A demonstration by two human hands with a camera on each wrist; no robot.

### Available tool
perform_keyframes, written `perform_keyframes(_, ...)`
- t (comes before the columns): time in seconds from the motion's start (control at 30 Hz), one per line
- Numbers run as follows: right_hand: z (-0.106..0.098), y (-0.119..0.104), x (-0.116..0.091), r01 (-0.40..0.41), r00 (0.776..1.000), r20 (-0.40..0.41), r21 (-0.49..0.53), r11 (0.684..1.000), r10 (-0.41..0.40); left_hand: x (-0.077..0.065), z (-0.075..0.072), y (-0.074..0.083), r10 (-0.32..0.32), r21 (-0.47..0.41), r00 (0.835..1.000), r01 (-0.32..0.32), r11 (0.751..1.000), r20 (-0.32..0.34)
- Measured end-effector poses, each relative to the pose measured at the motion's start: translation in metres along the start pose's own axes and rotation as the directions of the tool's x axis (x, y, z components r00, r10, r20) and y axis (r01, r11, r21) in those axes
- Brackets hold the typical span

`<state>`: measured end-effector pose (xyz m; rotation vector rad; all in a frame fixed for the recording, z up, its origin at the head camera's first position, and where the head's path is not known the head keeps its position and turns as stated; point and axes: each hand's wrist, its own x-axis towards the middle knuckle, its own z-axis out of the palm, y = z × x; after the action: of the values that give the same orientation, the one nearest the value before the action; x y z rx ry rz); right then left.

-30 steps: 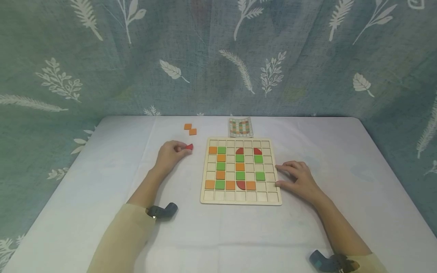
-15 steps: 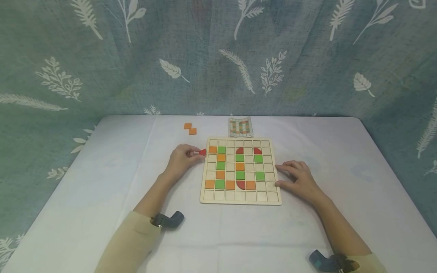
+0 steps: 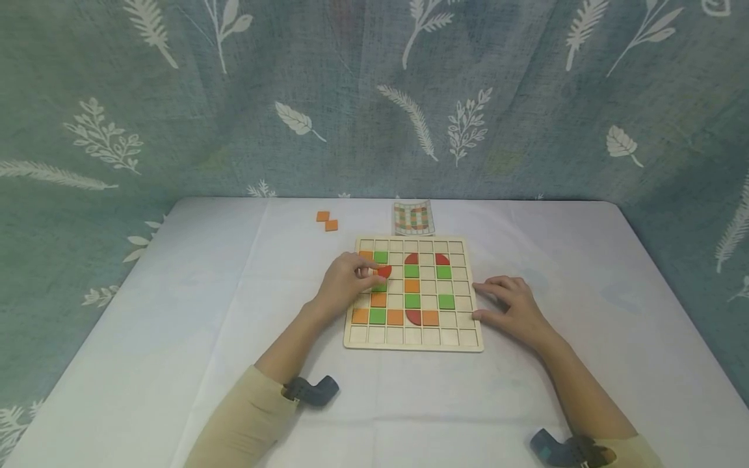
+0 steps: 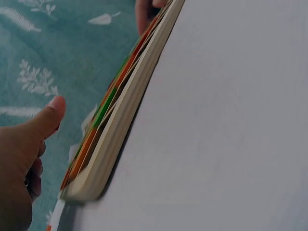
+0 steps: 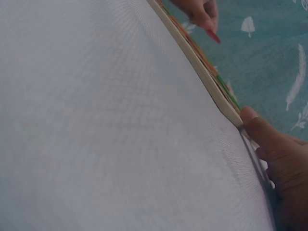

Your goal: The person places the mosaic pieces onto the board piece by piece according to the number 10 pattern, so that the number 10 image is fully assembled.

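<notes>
Between the thumb and fingertips of my left hand (image 3: pixel 344 286) I pinch a red quarter-circle tile (image 3: pixel 385 272), held over the left part of a wooden grid board (image 3: pixel 412 337). In the right wrist view, the red tile (image 5: pixel 213 36) shows raised above the board. My right hand (image 3: pixel 508 304) rests at the board's right edge, thumb and fingertips touching its side. Orange squares (image 3: pixel 394 317), green squares (image 3: pixel 446 301) and red quarter-circles (image 3: pixel 413 317) sit in several cells. My left hand partly hides the upper left squares.
Two orange square tiles (image 3: pixel 327 221) lie on the white-covered table (image 3: pixel 234 260) behind and left of the board. A small card (image 3: pixel 412 218) with a printed grid pattern lies right behind it. A leaf-print curtain (image 3: pixel 351 149) hangs beyond the table.
My left hand has carried the red quarter-circle tile rightward from the table beside the board to above its left columns. My right hand has stayed at the board's edge.
</notes>
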<state>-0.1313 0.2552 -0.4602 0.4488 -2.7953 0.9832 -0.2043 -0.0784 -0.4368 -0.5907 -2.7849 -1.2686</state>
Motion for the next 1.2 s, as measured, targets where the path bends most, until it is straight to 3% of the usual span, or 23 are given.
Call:
perform_keyframes(0.37,0.0,-0.002,-0.001,-0.029,0.999,0.016,0.002,1.0,0.029,-0.006,0.032,0.042,0.168,-0.002,0.982,-0.169,0.986,0.081)
perform_keyframes(0.67,-0.001,-0.001,-0.001,-0.022,1.0,0.019,-0.006,1.0,0.022,-0.012,0.056,0.062,0.216,0.033,0.962,-0.224,0.974,0.166)
perform_keyframes(0.9,-0.002,0.0,0.0,0.003,1.0,0.01,-0.002,1.0,-0.003,-0.017,0.073,0.068,0.242,0.074,0.953,-0.258,0.963,0.183)
perform_keyframes(1.2,-0.002,0.0,0.0,0.039,0.999,-0.018,0.008,0.999,-0.039,-0.022,0.076,0.065,0.294,0.177,0.943,-0.32,0.931,0.157)
